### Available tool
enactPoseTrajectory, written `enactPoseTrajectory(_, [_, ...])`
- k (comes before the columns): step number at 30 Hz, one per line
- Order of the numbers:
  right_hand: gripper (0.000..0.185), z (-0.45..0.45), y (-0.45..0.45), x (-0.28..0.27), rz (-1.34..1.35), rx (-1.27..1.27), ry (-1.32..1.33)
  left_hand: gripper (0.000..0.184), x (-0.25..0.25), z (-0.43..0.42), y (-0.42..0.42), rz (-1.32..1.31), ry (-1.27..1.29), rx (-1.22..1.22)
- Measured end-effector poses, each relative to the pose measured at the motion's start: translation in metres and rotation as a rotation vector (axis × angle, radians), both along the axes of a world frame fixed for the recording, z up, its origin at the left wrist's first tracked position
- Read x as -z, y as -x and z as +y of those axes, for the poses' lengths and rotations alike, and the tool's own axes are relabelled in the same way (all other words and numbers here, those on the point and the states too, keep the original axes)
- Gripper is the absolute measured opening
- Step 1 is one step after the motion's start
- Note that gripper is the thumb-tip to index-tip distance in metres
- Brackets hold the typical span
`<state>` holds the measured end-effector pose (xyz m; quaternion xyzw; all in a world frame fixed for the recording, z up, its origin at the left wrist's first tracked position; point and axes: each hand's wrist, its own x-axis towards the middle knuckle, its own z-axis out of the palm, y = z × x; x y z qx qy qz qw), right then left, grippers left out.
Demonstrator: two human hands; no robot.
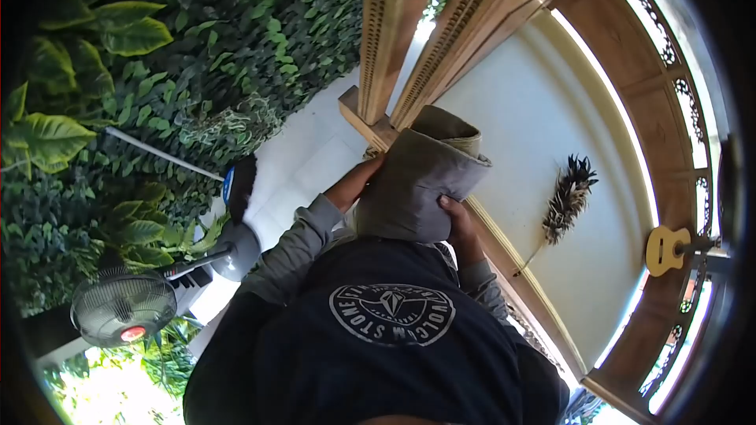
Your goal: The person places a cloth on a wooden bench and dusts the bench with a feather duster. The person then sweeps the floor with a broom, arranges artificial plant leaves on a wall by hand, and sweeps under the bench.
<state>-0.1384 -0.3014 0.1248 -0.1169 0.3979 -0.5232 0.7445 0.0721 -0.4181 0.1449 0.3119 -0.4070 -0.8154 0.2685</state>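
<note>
A thick folded piece of grey-olive cloth (405, 189), perhaps a garment, is held up in front of my chest. Its upper end curls over into a loose roll with the layers showing. My left hand (358, 182) grips its left side, fingers mostly hidden behind the fabric. On the right edge, my right hand (459, 222) is closed with the thumb on the front face and the other fingers behind. Just beyond the cloth stand the carved wooden posts (398, 47).
A feather duster (568, 198) lies on the pale panel (504, 102) at right, with a small guitar (667, 251) farther right. A standing fan (124, 307) is at lower left, near a broom-like tool with a blue head (228, 186). Leafy greenery (213, 55) covers the left side.
</note>
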Motion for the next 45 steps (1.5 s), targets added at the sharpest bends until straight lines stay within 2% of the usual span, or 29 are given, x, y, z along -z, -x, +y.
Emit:
enactPoseTrajectory(1, [0.062,0.004,0.004,0.001,0.034,0.028,-0.022,0.048,-0.018,-0.001,0.009,0.000,0.002,0.012])
enactPoseTrajectory(3, [0.064,0.012,0.016,0.010,0.067,0.056,-0.040,0.044,-0.036,-0.009,0.025,0.024,-0.161,0.172])
enactPoseTrajectory(4, [0.065,0.015,0.024,0.019,0.041,0.081,-0.022,0.044,-0.029,-0.013,0.036,0.025,-0.158,0.173])
enactPoseTrajectory(6, [0.067,0.017,0.040,0.026,0.022,0.097,0.006,0.059,0.001,-0.023,0.063,0.054,-0.085,0.399])
enactPoseTrajectory(7, [0.067,0.018,0.047,0.025,0.000,0.146,0.018,0.059,0.006,-0.024,0.076,0.058,-0.078,0.392])
enactPoseTrajectory(10, [0.067,0.018,0.070,0.024,-0.062,0.245,0.024,0.058,0.004,-0.026,0.114,-0.041,-0.057,0.383])
enactPoseTrajectory(12, [0.061,0.011,0.083,0.016,-0.138,0.319,0.001,0.056,-0.002,-0.029,0.137,-0.365,0.110,0.384])
enactPoseTrajectory(13, [0.061,0.006,0.095,0.017,-0.138,0.305,-0.001,0.056,0.016,-0.038,0.148,-0.366,0.107,0.370])
enactPoseTrajectory(15, [0.051,-0.005,0.125,0.018,-0.039,0.308,-0.047,0.047,0.070,-0.053,0.169,-0.767,0.768,0.335])
enactPoseTrajectory(16, [0.044,-0.018,0.137,0.016,0.007,0.339,-0.024,0.037,0.068,-0.040,0.166,-0.726,0.875,0.028])
enactPoseTrajectory(17, [0.043,-0.035,0.152,0.022,0.033,0.318,0.025,0.037,0.082,-0.036,0.162,-0.735,0.859,0.020])
enactPoseTrajectory(19, [0.043,-0.080,0.172,0.036,0.074,0.244,0.089,0.034,0.116,-0.032,0.146,-0.720,0.554,0.143])
enactPoseTrajectory(21, [0.043,-0.138,0.182,0.068,0.114,0.172,0.093,0.037,0.126,-0.007,0.118,-0.742,0.585,0.054])
enactPoseTrajectory(23, [0.042,-0.184,0.186,0.132,0.131,0.128,0.078,0.034,0.178,0.030,0.086,-0.852,0.485,-0.133])
enactPoseTrajectory(25, [0.042,-0.216,0.181,0.184,0.238,0.340,-0.069,0.034,0.187,0.060,0.047,-1.011,0.260,0.173])
enactPoseTrajectory(26, [0.042,-0.223,0.171,0.199,0.280,0.453,-0.147,0.033,0.206,0.085,0.023,-0.989,0.276,0.160])
enactPoseTrajectory(27, [0.042,-0.224,0.167,0.209,0.256,0.446,-0.158,0.031,0.221,0.114,0.001,-0.972,0.294,0.154])
enactPoseTrajectory(29, [0.094,-0.230,0.187,0.225,0.174,0.414,0.034,0.026,0.212,0.174,-0.010,-0.756,-0.079,-0.387])
enactPoseTrajectory(30, [0.094,-0.233,0.194,0.234,0.170,0.398,0.017,0.024,0.213,0.196,-0.017,-0.608,-0.252,-0.482])
enactPoseTrajectory(31, [0.098,-0.240,0.197,0.245,0.172,0.410,-0.120,0.023,0.218,0.218,-0.030,-0.460,-0.422,-0.573])
enactPoseTrajectory(32, [0.102,-0.246,0.195,0.253,0.172,0.426,-0.256,0.029,0.238,0.238,-0.045,-0.527,-0.453,-0.545])
enactPoseTrajectory(33, [0.107,-0.240,0.194,0.260,0.176,0.447,-0.391,0.029,0.232,0.247,-0.048,-0.540,-0.466,-0.543])
enactPoseTrajectory(35, [0.110,-0.224,0.191,0.235,0.285,0.456,-0.355,0.035,0.229,0.244,-0.042,-0.906,-0.374,-0.319])
enactPoseTrajectory(37, [0.114,-0.217,0.184,0.169,0.389,0.460,-0.297,0.039,0.237,0.239,-0.043,-0.971,-0.292,-0.206])
enactPoseTrajectory(38, [0.115,-0.202,0.181,0.120,0.364,0.376,-0.387,0.039,0.239,0.236,-0.043,-1.001,-0.221,-0.190])
enactPoseTrajectory(39, [0.117,-0.191,0.181,0.094,0.338,0.292,-0.471,0.040,0.240,0.229,-0.043,-1.030,-0.145,-0.176])
enactPoseTrajectory(41, [0.118,-0.182,0.181,0.089,0.361,0.351,-0.391,0.041,0.242,0.217,-0.037,-1.040,-0.163,-0.228])
enactPoseTrajectory(43, [0.119,-0.179,0.184,0.090,0.384,0.407,-0.318,0.039,0.249,0.206,-0.033,-1.040,-0.029,-0.210])
enactPoseTrajectory(45, [0.119,-0.174,0.192,0.097,0.669,0.439,-0.273,0.030,0.246,0.195,-0.026,-0.987,0.052,-0.189])
